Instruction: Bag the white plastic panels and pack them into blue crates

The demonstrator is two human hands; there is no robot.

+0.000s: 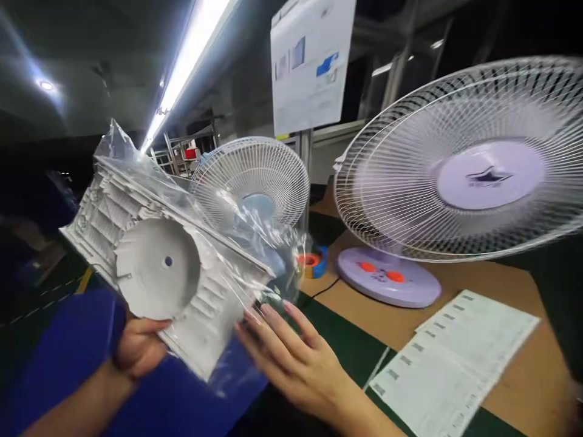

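Note:
A white molded plastic housing (214, 273) with ribs and a round hollow is held up, tilted, at the left. My left hand (143, 346) grips its lower edge, with the thumb on the near face. Clear plastic film, apparently a bag (268, 243), hangs loosely around the housing's top and right end. Against the film by the housing's right corner lies my right hand (296, 358), fingers stretched out and slightly blurred. Whether those fingertips press on the film or the housing is hard to see.
A lilac fan (387, 279) stands on the brown tabletop (514, 285), a blue fan (257, 206) behind the film. Printed sheets (460, 364) lie at the right. Blue and orange tape rolls (319, 264) sit mid-table. A notice board (312, 67) hangs above; a blue surface (59, 358) is below left.

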